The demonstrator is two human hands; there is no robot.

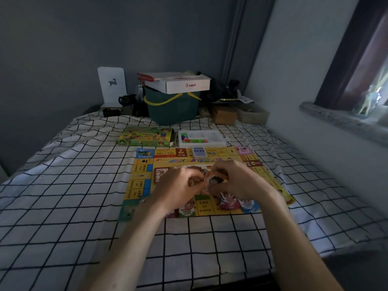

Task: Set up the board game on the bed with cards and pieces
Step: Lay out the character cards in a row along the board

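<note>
A yellow game board lies flat on the checked bedsheet. Above its middle, my left hand and my right hand meet and together pinch a small stack of picture cards. Other picture cards lie along the board's near edge, partly under my hands. A blue card deck sits on the board's far edge. Behind the board, the green game box lies beside a white tray holding several coloured pieces.
At the head of the bed stand a dark green basket with a white carton on it, a white deer card, dark cups and brown boxes. A wall and window sill run along the right.
</note>
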